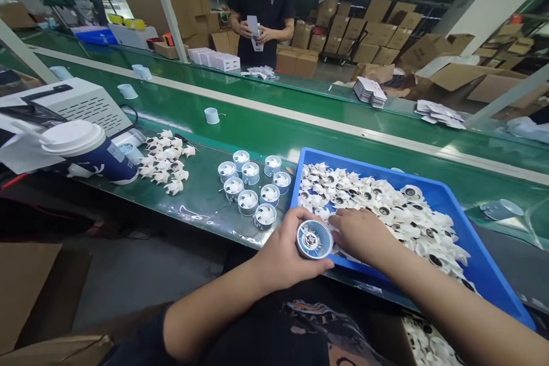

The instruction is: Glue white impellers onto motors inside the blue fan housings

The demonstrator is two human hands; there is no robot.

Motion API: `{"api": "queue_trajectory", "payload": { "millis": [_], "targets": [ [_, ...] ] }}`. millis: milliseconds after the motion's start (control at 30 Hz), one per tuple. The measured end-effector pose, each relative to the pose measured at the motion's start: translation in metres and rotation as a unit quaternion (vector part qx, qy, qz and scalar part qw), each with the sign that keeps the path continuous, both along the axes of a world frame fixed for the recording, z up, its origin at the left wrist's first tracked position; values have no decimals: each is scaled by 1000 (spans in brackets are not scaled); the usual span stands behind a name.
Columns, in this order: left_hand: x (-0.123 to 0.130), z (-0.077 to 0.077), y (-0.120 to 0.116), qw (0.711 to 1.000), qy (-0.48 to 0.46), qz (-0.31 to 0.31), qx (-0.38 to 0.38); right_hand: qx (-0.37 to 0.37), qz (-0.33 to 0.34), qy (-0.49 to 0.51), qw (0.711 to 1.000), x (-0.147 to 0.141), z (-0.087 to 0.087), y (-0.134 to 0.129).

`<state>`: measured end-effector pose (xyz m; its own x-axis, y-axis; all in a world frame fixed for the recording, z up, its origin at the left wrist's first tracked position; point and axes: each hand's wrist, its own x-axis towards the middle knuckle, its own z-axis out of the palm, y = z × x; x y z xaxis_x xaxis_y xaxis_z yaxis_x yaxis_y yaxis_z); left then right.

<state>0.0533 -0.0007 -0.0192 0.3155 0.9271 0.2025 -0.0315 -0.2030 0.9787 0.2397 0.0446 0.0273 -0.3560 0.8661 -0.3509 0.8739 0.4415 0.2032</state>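
Observation:
My left hand (278,257) is wrapped round a light blue cylindrical fan housing (314,240), its open end tilted up toward me with a motor seat and thin ribs inside. My right hand (358,231) is just right of it, over the near left part of a blue tray (454,191). Its fingers are bent together, and the fingertips are partly hidden, so what they pinch does not show. White fan impellers (403,211) lie heaped in the tray. To the left stand several housings with impellers inside (247,200).
A small pile of white impellers (165,160) lies farther left, by a blue cup with a white lid (92,148) and a grey machine (81,103). Single housings (211,115) sit on the green conveyor (257,120). Across it, a person (261,6) holds a white box.

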Motion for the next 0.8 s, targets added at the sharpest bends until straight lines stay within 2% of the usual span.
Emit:
{"api": "queue_trajectory", "payload": {
  "millis": [67, 167, 300, 400, 467, 567, 633, 667, 733, 800],
  "targets": [
    [-6, 2, -1, 1000, -6, 2, 4, -4, -19, 7, 1000, -5, -2, 2],
    [-16, 1, -4, 998, 6, 4, 58, -1, -55, 40, 998, -7, -5, 6],
    [-31, -5, -6, 992, 40, 8, 120, 18, -89, 162, 983, 3, 6, 6],
    [-34, -5, -1, 987, 116, 25, 104, -9, -72, 300, 951, 12, 22, -6],
    [-30, 0, 4, 976, 185, 38, 109, -46, -49, 376, 924, 13, 29, -19],
    [-18, 13, 12, 952, 239, 45, 186, -58, -12, 486, 872, 10, 33, -40],
    [-10, 21, 15, 935, 250, 35, 250, -2, 26, 532, 846, 7, 34, -52],
    [-6, 24, 16, 926, 256, 30, 275, 37, 44, 529, 847, 5, 34, -56],
    [-1, 27, 16, 909, 268, 30, 318, 104, 64, 471, 874, 2, 35, -61],
    [1, 29, 13, 895, 273, 46, 349, 127, 68, 420, 896, -1, 37, -61]
  ]
}}
